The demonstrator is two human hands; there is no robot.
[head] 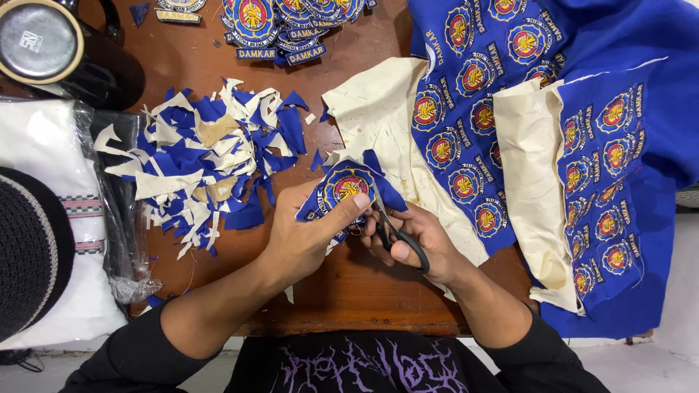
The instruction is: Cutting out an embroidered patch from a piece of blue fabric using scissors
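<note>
Both forearms in dark sleeves angled inward from the near edge of the table, left hand (309, 233) curled with thumb laid flat on top, right hand (415, 240) beside it, fingers hooked closed through black loops, knuckles nearly touching.

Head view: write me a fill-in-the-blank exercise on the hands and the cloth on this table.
1. The right hand holds black ____.
2. The left hand grips a blue ____ with a round emblem.
3. The pile of scraps lies to the ____ of both hands.
4. The table is made of ____.

Missing words: scissors; patch; left; wood
</note>
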